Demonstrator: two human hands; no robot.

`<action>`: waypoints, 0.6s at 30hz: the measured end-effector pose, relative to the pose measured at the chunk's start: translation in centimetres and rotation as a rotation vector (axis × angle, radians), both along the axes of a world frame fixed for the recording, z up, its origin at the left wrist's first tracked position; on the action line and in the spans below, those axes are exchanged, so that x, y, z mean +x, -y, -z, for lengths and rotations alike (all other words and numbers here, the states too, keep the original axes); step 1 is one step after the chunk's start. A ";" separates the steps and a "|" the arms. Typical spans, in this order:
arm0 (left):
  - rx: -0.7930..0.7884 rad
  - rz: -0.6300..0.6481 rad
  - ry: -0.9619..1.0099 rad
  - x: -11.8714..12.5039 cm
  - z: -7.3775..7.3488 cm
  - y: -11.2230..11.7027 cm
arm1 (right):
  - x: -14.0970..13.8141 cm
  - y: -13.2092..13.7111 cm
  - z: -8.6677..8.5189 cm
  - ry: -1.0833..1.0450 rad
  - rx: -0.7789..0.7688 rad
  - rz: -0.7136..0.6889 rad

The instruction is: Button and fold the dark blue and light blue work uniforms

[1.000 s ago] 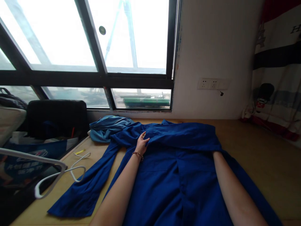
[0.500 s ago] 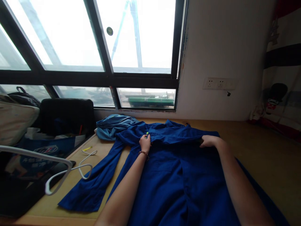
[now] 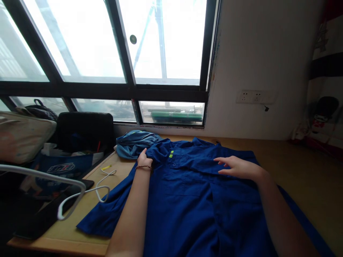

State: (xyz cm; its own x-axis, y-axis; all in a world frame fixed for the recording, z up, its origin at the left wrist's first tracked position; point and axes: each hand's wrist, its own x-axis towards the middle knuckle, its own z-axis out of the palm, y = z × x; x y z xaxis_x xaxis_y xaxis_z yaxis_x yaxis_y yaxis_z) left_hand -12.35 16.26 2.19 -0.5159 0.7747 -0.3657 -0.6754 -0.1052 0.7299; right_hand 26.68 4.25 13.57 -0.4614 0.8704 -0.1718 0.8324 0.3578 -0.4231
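A dark blue work jacket [image 3: 177, 210] lies spread on the wooden table, with its collar toward the window. It has a buttoned front and a small yellow-green tab [image 3: 171, 154] near the chest. At its left shoulder area, my left hand [image 3: 144, 159] is closed on the sleeve cloth, fingers partly hidden by the fabric. A beaded bracelet circles that wrist. Over the right chest part, my right hand [image 3: 235, 166] hovers with fingers stretched and apart, holding nothing. Whether its fingertips touch the cloth I cannot tell. The left sleeve [image 3: 99, 217] reaches down toward the table's front edge.
A lighter blue folded cloth [image 3: 135, 144] sits behind the jacket at the left. A white cable [image 3: 100, 189] lies on the table [image 3: 66, 235], near a curved white bar [image 3: 45, 174]. Bags and a black chair [image 3: 85, 130] stand left. The window and a wall socket [image 3: 255, 96] are behind.
My left hand has moved left from the yellow-green tab to the sleeve near the shoulder. My right hand has let go of the jacket's upper fold and opened. The view has shifted slightly left.
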 end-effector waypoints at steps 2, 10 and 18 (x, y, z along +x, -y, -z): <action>0.048 0.046 0.084 -0.2 -0.1 -0.2 | -0.3 0.2 0.0 0.003 -0.002 -0.002; 0.316 -0.106 -0.938 5.2 -2.7 0.4 | 0.6 -2.2 1.7 -0.097 0.026 0.022; 0.356 1.369 -1.814 14.1 -0.5 3.2 | 6.5 -10.7 8.8 -1.166 -0.203 0.784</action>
